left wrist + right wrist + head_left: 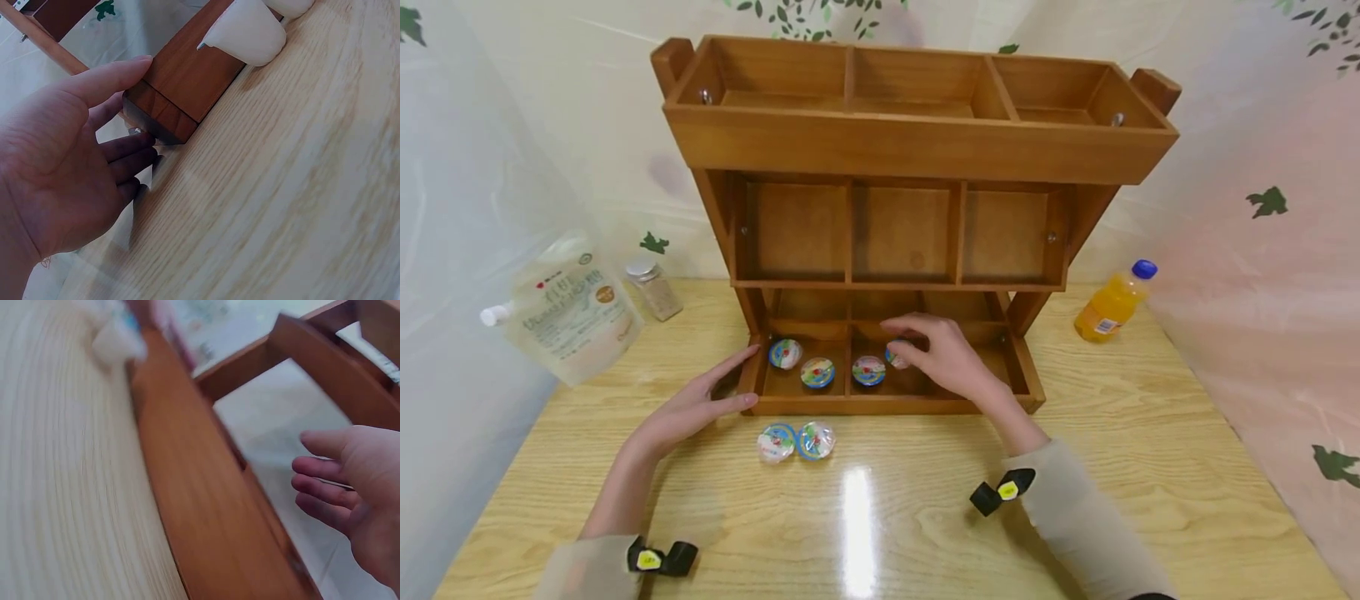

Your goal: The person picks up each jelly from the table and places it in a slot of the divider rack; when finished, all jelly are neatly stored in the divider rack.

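One light fingertip touch, I'm judging, is suiting these round, shiny-lidded white plastic cups (868,372): four are sitting in the brown wooden rack's (917,150) bottom tray (880,406), two lying at the head view's seven o'clock on the grained table (730,500). The right hand (947,358) at four is hovering over one, grasping nothing; the relaxed left hand (688,410) at eight is touching the tray's end.

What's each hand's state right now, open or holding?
Left hand: open, touching the lower left end of the wooden rack.
Right hand: open, nothing seen held, at a small cup in the bottom tier.
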{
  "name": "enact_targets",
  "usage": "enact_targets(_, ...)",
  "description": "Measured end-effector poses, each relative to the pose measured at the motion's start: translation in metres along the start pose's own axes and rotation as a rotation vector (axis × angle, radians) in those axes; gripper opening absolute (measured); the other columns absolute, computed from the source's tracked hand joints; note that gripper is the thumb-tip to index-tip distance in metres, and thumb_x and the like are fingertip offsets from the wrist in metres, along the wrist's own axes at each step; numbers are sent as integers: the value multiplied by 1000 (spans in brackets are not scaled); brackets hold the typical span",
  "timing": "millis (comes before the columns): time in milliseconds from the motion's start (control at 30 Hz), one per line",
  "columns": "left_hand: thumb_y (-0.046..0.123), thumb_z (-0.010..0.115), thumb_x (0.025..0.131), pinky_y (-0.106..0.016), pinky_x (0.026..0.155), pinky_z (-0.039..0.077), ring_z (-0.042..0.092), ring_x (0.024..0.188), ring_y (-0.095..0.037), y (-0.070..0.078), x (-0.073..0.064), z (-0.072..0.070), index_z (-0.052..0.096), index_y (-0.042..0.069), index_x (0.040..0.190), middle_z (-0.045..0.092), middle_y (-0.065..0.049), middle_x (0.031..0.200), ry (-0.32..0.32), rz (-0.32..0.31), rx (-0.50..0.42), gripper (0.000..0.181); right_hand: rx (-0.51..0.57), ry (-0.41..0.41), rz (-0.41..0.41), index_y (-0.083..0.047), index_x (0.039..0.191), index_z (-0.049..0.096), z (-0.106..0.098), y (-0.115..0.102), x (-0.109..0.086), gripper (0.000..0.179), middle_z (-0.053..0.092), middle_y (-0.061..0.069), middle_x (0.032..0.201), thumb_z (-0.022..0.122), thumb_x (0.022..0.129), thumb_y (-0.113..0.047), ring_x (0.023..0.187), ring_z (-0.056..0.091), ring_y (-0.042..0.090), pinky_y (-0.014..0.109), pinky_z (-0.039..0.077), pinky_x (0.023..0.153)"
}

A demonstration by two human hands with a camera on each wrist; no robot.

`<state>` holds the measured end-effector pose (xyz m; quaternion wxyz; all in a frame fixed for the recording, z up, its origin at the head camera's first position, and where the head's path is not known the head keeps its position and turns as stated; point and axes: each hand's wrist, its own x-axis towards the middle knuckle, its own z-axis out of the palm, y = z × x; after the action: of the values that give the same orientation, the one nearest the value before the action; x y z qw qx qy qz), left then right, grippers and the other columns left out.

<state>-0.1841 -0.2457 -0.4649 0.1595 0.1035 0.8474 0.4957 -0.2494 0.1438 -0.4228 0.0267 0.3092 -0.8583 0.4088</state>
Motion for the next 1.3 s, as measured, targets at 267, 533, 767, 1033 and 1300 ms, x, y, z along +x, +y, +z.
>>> enact_targets(267,39,64,101,-75,123,10,6,161,-43,0,2,1,24,43,163,13,-8,175,-8,5,0,74,155,82,23,-15,123,75,18,-29,-10,25,76,1,122,69,100,-21,100,73,18,34,61,77)
enact_targets(533,38,64,101,-75,122,10,6,161,-44,0,1,-1,24,43,162,13,-8,175,-7,2,2,73,222,-7,-14,-7,125,73,41,-40,-13,27,77,12,118,70,98,-13,106,73,17,42,62,87)
enact_targets(767,38,64,101,-75,122,10,5,161,-44,1,-1,-2,24,42,163,12,-8,175,-6,-9,-7,74,245,-120,-73,-4,126,71,60,-50,-15,32,75,15,117,74,95,-12,104,72,21,34,61,92)
enact_targets(1033,37,64,102,-75,122,10,6,160,-44,-1,-1,-1,24,40,163,13,-9,175,-6,-3,-6,74,182,-256,-107,-8,129,71,74,-59,-20,38,74,9,127,77,93,-17,113,72,22,27,59,97)
enact_targets(1300,37,64,101,-75,122,11,6,160,-44,-1,1,-2,24,40,163,14,-9,175,-9,5,2,74,53,-358,-124,-13,135,68,79,-62,-23,45,69,0,139,79,92,-22,132,62,14,28,51,111)
